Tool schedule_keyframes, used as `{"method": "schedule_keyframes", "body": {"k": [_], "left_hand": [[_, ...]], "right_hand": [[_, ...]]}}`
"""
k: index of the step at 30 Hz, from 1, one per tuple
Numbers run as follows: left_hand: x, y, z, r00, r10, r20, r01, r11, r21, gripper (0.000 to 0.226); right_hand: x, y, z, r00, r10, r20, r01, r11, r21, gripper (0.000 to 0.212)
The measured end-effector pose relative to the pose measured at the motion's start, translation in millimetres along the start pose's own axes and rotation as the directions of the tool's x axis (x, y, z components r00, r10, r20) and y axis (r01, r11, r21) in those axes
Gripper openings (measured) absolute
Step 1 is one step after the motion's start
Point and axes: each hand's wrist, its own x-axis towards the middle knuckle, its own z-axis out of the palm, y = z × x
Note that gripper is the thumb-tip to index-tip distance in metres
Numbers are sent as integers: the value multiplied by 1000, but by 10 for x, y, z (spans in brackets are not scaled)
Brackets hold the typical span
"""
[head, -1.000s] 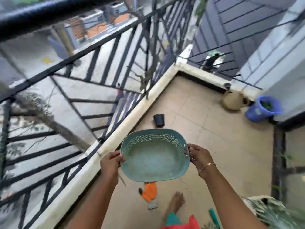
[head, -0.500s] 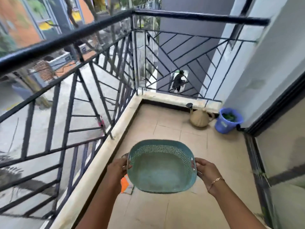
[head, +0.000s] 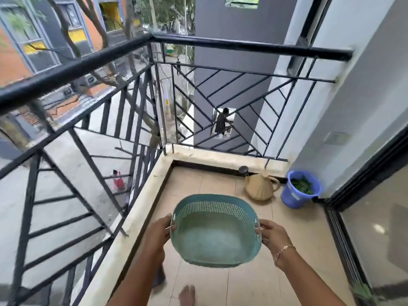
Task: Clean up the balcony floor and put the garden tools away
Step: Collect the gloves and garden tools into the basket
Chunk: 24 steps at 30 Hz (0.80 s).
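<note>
I hold a teal perforated plastic basket (head: 214,230) in front of me above the tiled balcony floor (head: 198,186), and nothing lies inside it. My left hand (head: 160,233) grips its left rim and my right hand (head: 270,236) grips its right rim. A beige watering can (head: 260,186) stands on the floor at the far end. Beside it on the right is a blue bucket (head: 295,195) with green leaves in it.
A black metal railing (head: 110,62) runs along the left and far sides above a pale curb (head: 141,215). A glass sliding door (head: 375,228) lines the right side. My bare foot (head: 187,295) shows at the bottom, and some green leaves (head: 362,292) lie at lower right.
My view has lifted and moved toward the far end. The orange glove and small black pot have dropped out of sight, while the watering can and bucket look nearer. Both hands keep holding the basket.
</note>
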Motion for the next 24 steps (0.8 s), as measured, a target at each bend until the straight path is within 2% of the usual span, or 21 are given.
{"method": "schedule_keyframes", "body": {"k": [2, 7, 10, 13, 16, 24], "left_hand": [[323, 240, 133, 999, -33, 13, 33, 999, 28, 21], [1076, 765, 464, 992, -32, 124, 10, 985, 175, 26], [1432, 1014, 677, 991, -42, 129, 7, 966, 259, 9], [1784, 1159, 896, 986, -65, 151, 21, 960, 279, 13], [2182, 1229, 1123, 981, -108, 163, 62, 962, 266, 26], [3392, 1409, 1791, 967, -223, 121, 161, 908, 386, 14]], "right_hand": [[287, -174, 153, 1000, 9, -29, -9, 1000, 4, 21], [967, -517, 455, 993, 20, -115, -15, 999, 50, 19], [1293, -624, 577, 984, 32, -176, -25, 999, 39, 22], [1645, -769, 663, 979, 54, -198, -44, 998, 54, 25], [2059, -942, 735, 979, 76, -191, -65, 996, 62, 27], [3519, -1213, 846, 952, 187, -241, -178, 982, 58, 33]]}}
